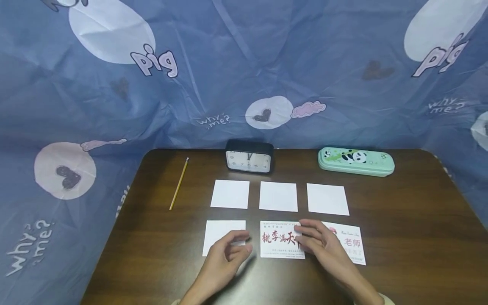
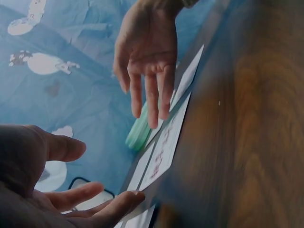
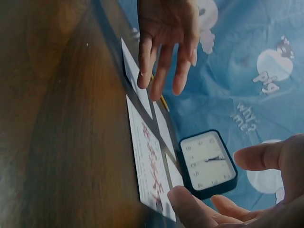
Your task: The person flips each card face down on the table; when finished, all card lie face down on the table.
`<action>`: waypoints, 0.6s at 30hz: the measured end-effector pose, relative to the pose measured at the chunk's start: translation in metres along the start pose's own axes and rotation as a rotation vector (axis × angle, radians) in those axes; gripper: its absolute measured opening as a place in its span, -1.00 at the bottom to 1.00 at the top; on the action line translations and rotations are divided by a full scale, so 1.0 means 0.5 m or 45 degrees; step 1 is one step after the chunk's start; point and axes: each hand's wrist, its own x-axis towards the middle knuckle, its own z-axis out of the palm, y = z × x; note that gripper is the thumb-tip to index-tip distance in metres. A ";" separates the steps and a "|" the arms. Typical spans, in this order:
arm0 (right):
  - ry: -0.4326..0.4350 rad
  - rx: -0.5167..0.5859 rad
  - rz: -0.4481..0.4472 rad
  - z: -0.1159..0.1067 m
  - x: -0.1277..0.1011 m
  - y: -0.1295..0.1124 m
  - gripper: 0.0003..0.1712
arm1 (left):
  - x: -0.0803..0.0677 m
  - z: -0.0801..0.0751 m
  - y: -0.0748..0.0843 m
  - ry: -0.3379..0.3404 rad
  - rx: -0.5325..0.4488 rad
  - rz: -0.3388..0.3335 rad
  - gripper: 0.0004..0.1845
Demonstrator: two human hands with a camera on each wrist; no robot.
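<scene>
Two printed cards lie face up in the front row: a middle card (image 1: 280, 250) with large red characters, and a right card (image 1: 356, 245) with pink lettering. To their left is a blank white card (image 1: 213, 237). My left hand (image 1: 226, 260) hovers over that blank card's right edge, fingers relaxed and holding nothing. Above the gap between the printed cards is my right hand (image 1: 325, 250), its loose fingers covering part of both. In the left wrist view the right palm faces across, bare of any object; the right wrist view shows the left palm likewise.
Behind, three blank cards (image 1: 278, 196) form a second row. A black-framed clock (image 1: 249, 156) stands at the table's back edge, with a green panda pencil case (image 1: 356, 162) to its right. A yellow pencil (image 1: 179, 184) lies at the left. Patterned blue cloth (image 1: 228, 84) hangs behind.
</scene>
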 end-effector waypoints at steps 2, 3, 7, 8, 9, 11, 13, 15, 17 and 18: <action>0.009 0.002 -0.003 -0.007 -0.003 0.005 -0.42 | 0.000 0.005 0.000 -0.026 -0.008 0.003 -0.52; 0.011 0.008 -0.004 -0.010 -0.005 0.006 -0.42 | 0.001 0.008 0.000 -0.034 -0.009 0.005 -0.51; 0.030 0.001 -0.005 -0.023 -0.011 0.010 -0.42 | 0.003 0.018 -0.001 -0.059 0.000 0.005 -0.46; 0.037 -0.015 -0.004 -0.026 -0.012 0.011 -0.42 | 0.003 0.020 0.000 -0.064 0.006 -0.002 -0.44; 0.045 -0.025 0.000 -0.029 -0.013 0.012 -0.42 | 0.003 0.022 0.000 -0.069 0.005 -0.009 -0.43; 0.058 -0.047 0.011 -0.035 -0.015 0.015 -0.42 | 0.003 0.026 0.001 -0.075 -0.006 -0.025 -0.41; 0.062 -0.052 0.026 -0.040 -0.017 0.018 -0.41 | 0.003 0.030 0.002 -0.074 -0.022 -0.044 -0.40; 0.056 -0.031 0.045 -0.043 -0.019 0.021 -0.40 | 0.001 0.034 0.004 -0.069 -0.041 -0.052 -0.40; 0.050 -0.010 0.067 -0.044 -0.022 0.024 -0.39 | 0.001 0.039 0.005 -0.065 -0.046 -0.063 -0.39; 0.046 0.004 0.076 -0.043 -0.023 0.026 -0.38 | 0.000 0.040 0.005 -0.067 -0.056 -0.066 -0.38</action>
